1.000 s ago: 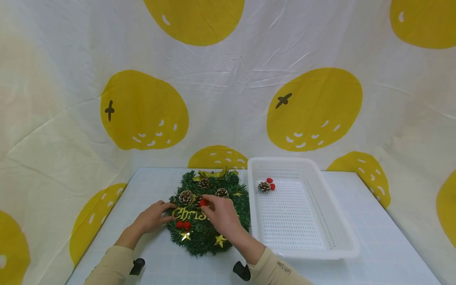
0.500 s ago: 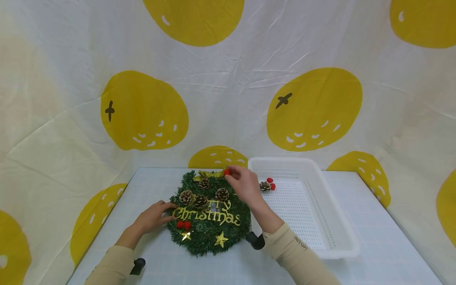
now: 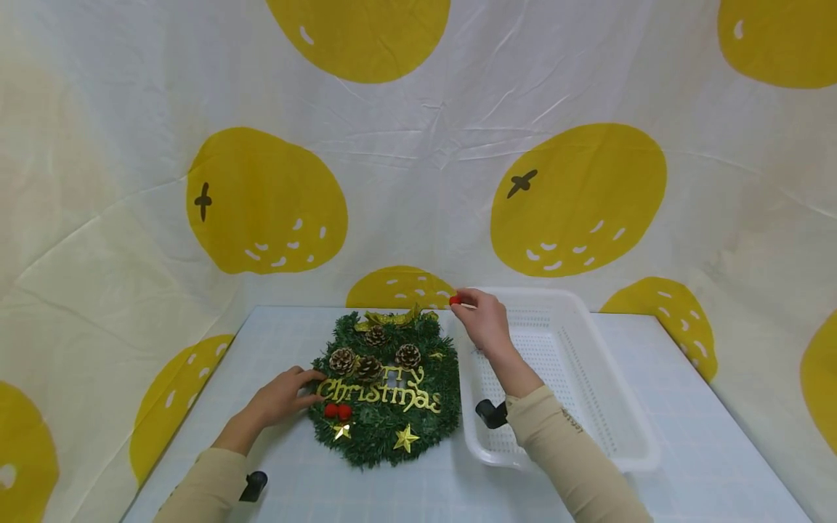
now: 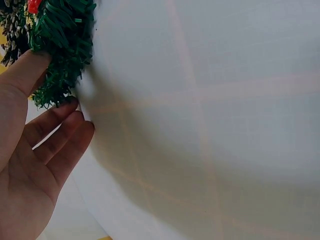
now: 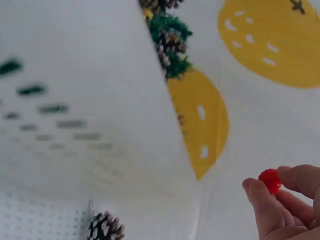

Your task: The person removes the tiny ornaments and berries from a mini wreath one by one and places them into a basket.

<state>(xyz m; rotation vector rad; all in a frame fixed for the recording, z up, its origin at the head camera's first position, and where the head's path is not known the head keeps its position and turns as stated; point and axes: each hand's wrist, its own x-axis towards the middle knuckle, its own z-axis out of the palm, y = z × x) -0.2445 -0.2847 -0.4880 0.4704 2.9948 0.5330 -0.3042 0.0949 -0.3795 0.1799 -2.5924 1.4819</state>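
Note:
A green Christmas wreath lies flat on the table, bearing gold "Christmas" lettering, several pine cones, gold stars and a pair of red berries. At its left edge my left hand grips the greenery, the thumb over the top and the fingers at the rim in the left wrist view. My right hand pinches a small red berry between thumb and fingertips, raised over the far left corner of the white basket.
Inside the basket lies a pine cone, hidden behind my right arm in the head view. The basket stands close against the wreath's right side. A white cloth with yellow fruit shapes hangs behind the table.
My right hand has carried the red berry from over the middle of the wreath up and right to the basket's far corner. The left hand stays at the wreath's edge.

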